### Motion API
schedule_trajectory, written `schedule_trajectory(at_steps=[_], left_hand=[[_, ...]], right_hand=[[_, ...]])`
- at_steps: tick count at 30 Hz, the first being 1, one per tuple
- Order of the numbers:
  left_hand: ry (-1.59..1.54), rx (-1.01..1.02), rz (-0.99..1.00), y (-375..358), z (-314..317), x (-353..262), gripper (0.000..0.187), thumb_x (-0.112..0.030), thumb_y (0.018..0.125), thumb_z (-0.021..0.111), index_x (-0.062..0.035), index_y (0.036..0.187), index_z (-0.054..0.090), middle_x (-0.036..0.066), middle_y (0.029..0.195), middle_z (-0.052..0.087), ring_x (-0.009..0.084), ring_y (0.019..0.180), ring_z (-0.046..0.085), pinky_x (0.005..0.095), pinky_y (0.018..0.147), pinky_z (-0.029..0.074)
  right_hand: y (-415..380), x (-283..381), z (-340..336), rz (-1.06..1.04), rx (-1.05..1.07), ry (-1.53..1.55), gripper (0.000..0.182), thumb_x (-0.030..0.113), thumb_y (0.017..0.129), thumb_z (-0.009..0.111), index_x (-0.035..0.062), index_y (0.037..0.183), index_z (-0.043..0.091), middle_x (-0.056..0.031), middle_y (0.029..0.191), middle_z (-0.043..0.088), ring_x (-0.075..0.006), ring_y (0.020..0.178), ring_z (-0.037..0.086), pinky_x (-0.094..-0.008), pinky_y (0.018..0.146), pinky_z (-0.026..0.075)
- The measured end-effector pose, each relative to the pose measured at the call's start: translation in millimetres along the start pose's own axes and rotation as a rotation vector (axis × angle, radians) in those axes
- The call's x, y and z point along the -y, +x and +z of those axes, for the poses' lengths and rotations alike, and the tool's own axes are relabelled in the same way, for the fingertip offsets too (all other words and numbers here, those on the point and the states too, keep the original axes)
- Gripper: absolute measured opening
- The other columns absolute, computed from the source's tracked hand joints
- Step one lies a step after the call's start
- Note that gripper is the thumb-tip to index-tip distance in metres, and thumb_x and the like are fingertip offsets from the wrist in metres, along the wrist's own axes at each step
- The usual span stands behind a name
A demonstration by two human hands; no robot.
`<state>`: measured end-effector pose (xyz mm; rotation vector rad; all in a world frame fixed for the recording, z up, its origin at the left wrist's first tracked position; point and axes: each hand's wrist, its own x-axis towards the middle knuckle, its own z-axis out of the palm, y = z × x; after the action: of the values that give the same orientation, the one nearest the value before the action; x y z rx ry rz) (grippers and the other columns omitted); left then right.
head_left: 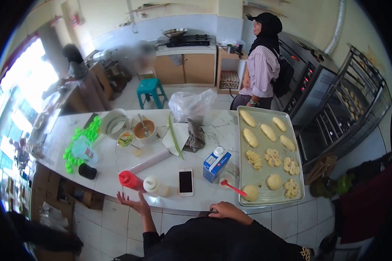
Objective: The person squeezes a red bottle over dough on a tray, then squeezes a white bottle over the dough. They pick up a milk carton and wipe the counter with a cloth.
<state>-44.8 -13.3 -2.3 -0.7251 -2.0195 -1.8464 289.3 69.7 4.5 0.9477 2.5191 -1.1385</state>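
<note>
My left hand (135, 202) is raised palm-up with fingers spread, just below the table's front edge, closest to a red squeeze bottle (130, 179) and a white squeeze bottle (156, 186) lying on the marble table (217, 130). My right hand (228, 210) rests on the table's front edge, fingers curled over it, holding nothing I can see. Just beyond it lie a red brush (232, 187), a phone (186, 181) and a blue-and-white milk carton (216, 163). A metal baking tray (261, 198) with several shaped dough pieces sits to the right.
A rolling pin (150, 161), bowls (144, 129), a grey cloth (196, 137), a plastic bag (191, 105) and green plastic cups (80, 141) cover the table. A person in a striped shirt (262, 71) stands beyond the table by the ovens (335, 108). A teal stool (150, 89) stands behind.
</note>
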Motion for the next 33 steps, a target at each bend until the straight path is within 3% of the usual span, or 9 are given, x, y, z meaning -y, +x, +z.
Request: schedule_trajectory(at_steps=[4,6,8,9,12,15,25,31,33], left_hand=[[-0.002,0.147,-0.032,26,14,25,0.089,-0.017,0.063,0.082,-0.0052,0.135,0.032,0.014,0.138,0.032,0.0278,0.124,0.038,0.0431,0.1,0.032],[0.083,0.222,-0.024,29,18,41,0.081,-0.014,0.061,0.083,-0.0036,0.129,0.04,0.015,0.125,0.048,0.0259,0.112,0.05,0.039,0.094,0.04],[-0.081,0.231,-0.271,31,24,13,0.073,-0.011,0.062,0.082,-0.0017,0.124,0.044,0.012,0.106,0.06,0.0239,0.097,0.058,0.0348,0.087,0.045],[-0.062,0.199,-0.22,31,25,13,0.07,-0.008,0.062,0.081,-0.0012,0.122,0.045,0.011,0.099,0.062,0.0228,0.089,0.06,0.0335,0.081,0.048],[-0.056,0.111,-0.169,27,26,17,0.067,-0.006,0.063,0.08,-0.0011,0.121,0.045,0.01,0.1,0.062,0.0213,0.089,0.06,0.033,0.081,0.048],[-0.07,0.053,-0.166,24,9,8,0.062,-0.007,0.063,0.081,-0.0006,0.115,0.048,0.01,0.1,0.061,0.021,0.088,0.06,0.0334,0.08,0.049],[-0.038,0.011,-0.238,26,-50,-1,0.056,-0.008,0.061,0.081,0.0,0.108,0.053,0.011,0.096,0.062,0.0217,0.087,0.061,0.0346,0.079,0.05],[-0.391,0.07,-0.174,32,-61,-70,0.057,-0.008,0.061,0.08,-0.0008,0.109,0.052,0.011,0.098,0.061,0.0218,0.089,0.061,0.0366,0.079,0.051],[-0.552,0.116,-0.099,28,-63,-96,0.059,-0.012,0.06,0.082,-0.0011,0.11,0.051,0.011,0.101,0.06,0.0227,0.094,0.06,0.0372,0.08,0.051]], right_hand=[[8,-1,2,-0.038,0.019,0.013,0.041,0.048,0.081,0.061,0.0116,0.1,0.063,-0.0158,0.085,0.066,-0.0348,0.082,0.063,-0.0438,0.071,0.05],[13,1,2,-0.068,0.046,-0.014,0.041,0.047,0.081,0.061,0.0117,0.101,0.063,-0.016,0.085,0.066,-0.0348,0.082,0.063,-0.0435,0.071,0.05],[12,5,0,-0.008,0.043,0.03,0.042,0.048,0.08,0.061,0.0116,0.102,0.063,-0.0162,0.084,0.067,-0.0345,0.081,0.064,-0.0428,0.072,0.05],[15,3,3,-0.018,0.046,0.034,0.043,0.049,0.079,0.062,0.0117,0.102,0.063,-0.0164,0.083,0.067,-0.0345,0.081,0.064,-0.0423,0.073,0.05],[18,-3,5,-0.058,0.036,0.01,0.045,0.051,0.081,0.062,0.0125,0.104,0.063,-0.0099,0.078,0.068,-0.028,0.073,0.066,-0.0367,0.067,0.051],[20,-2,-1,-0.025,0.068,0.041,0.046,0.05,0.079,0.062,0.0115,0.104,0.063,-0.0166,0.084,0.067,-0.0342,0.082,0.065,-0.0414,0.074,0.05],[28,12,-12,-0.099,0.08,-0.073,0.046,0.052,0.081,0.061,0.0121,0.105,0.063,-0.0112,0.078,0.068,-0.0295,0.073,0.065,-0.037,0.069,0.051],[33,37,-22,-0.119,0.159,0.079,0.038,0.044,0.085,0.062,0.0106,0.104,0.063,-0.0098,0.076,0.067,-0.0251,0.069,0.065,-0.033,0.066,0.05],[34,51,-25,-0.271,0.151,0.205,0.035,0.037,0.086,0.064,0.0085,0.106,0.062,-0.0085,0.079,0.067,-0.021,0.071,0.065,-0.0315,0.069,0.049]])
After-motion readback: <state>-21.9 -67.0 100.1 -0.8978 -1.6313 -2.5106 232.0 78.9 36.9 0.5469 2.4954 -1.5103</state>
